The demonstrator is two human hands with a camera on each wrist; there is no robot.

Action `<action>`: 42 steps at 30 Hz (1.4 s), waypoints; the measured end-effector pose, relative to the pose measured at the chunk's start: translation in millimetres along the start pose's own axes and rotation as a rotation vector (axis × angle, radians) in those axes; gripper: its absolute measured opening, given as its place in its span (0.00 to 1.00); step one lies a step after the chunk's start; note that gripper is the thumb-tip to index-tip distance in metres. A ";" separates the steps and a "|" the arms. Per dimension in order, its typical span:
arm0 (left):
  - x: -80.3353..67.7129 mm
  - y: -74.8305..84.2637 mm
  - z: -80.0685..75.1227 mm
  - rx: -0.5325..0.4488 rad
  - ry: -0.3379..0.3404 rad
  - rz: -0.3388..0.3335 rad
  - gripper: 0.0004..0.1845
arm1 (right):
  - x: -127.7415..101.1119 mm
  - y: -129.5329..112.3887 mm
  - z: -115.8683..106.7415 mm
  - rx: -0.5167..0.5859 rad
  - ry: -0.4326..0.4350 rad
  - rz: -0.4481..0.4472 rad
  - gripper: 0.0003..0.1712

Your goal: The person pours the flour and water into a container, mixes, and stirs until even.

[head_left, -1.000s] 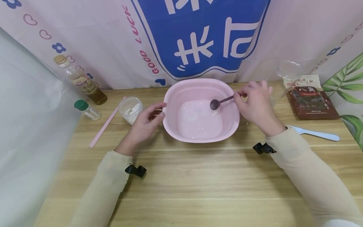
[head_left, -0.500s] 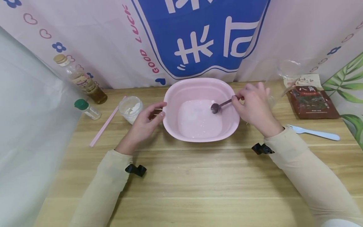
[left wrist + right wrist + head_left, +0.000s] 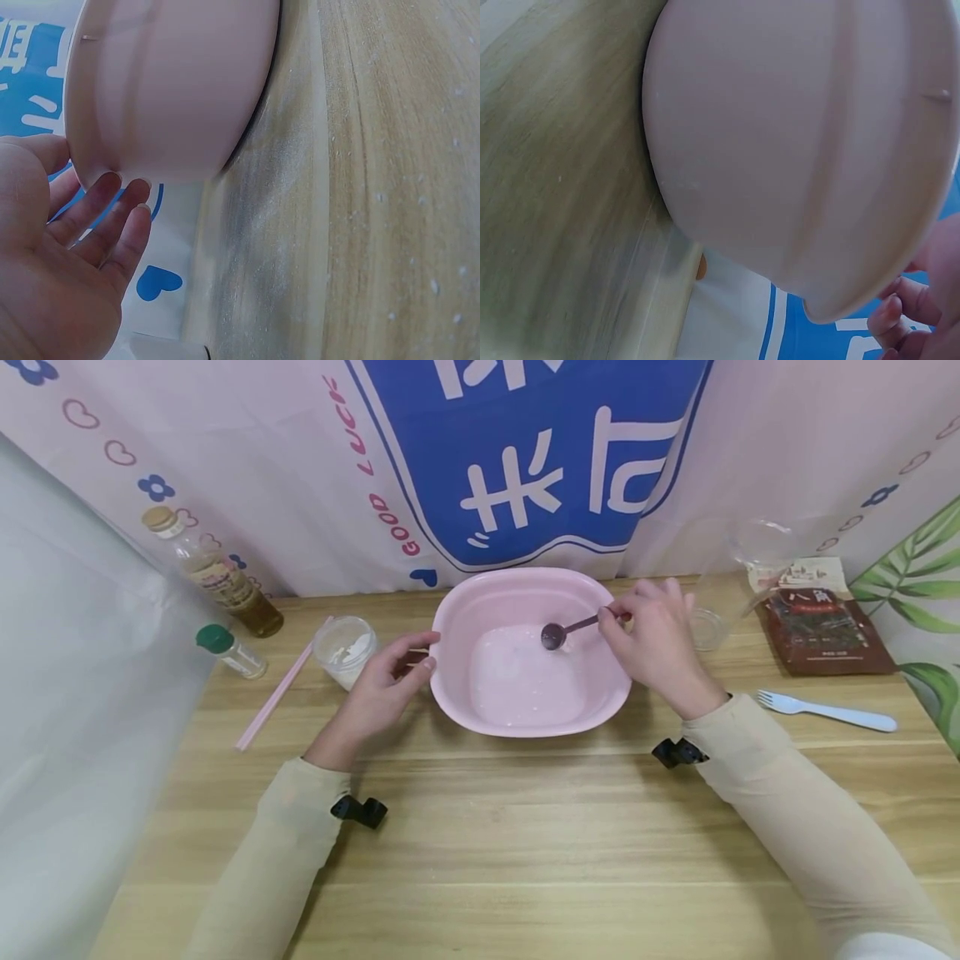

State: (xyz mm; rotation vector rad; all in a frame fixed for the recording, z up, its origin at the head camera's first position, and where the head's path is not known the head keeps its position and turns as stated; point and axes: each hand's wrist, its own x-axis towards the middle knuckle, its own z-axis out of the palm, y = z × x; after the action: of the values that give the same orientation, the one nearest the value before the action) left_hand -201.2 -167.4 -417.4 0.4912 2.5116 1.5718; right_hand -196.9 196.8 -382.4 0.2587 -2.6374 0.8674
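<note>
A pink plastic basin (image 3: 532, 723) stands at the back of the table, with whitish contents and small white bits on its bottom. My left hand (image 3: 386, 683) holds the basin's left rim; in the left wrist view its fingertips (image 3: 135, 191) touch the outer wall just under the rim. Pinched in my right hand (image 3: 656, 643) is a dark brown measuring spoon (image 3: 553, 636), its round bowl inside the basin over the right half. From the right wrist, the basin's outer wall (image 3: 757, 135) hides the spoon, and only part of the right hand (image 3: 922, 315) shows.
Left of the basin stand an open jar of white powder (image 3: 346, 652), pink chopsticks (image 3: 281, 689), a green-capped shaker (image 3: 231, 652) and an oil bottle (image 3: 225, 581). To the right lie a clear lid (image 3: 707, 628), a brown spice packet (image 3: 825, 627) and a light blue fork (image 3: 828, 710).
My right hand has shifted slightly left with the measuring spoon, bringing its bowl nearer the basin's middle. The left hand and the basin stay in place.
</note>
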 end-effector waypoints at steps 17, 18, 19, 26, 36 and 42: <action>-0.2 1.3 0.6 0.000 -0.002 0.001 0.24 | 1.4 11.8 -3.7 -0.043 0.005 -0.027 0.15; -0.4 1.5 0.5 0.000 -0.001 0.001 0.24 | 0.6 11.8 -4.8 -0.038 0.004 -0.033 0.15; -0.3 1.4 0.5 0.002 -0.001 0.001 0.24 | -0.1 11.8 -5.6 -0.038 0.002 -0.041 0.14; -0.2 0.5 0.1 0.005 -0.002 -0.005 0.24 | -4.3 9.2 -7.1 -0.157 0.014 -0.146 0.13; -0.6 0.0 0.2 0.005 0.000 -0.007 0.24 | -3.7 9.0 -0.5 -0.150 0.005 -0.190 0.12; -0.1 -0.5 0.1 0.008 -0.001 -0.008 0.24 | -2.0 4.5 3.9 -0.077 -0.093 -0.103 0.11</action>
State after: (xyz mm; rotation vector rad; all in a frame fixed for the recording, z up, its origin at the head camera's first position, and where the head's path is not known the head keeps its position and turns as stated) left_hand -201.2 -167.6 -418.0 0.4827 2.5163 1.5590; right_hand -197.4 198.2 -388.6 0.4207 -2.7082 0.7357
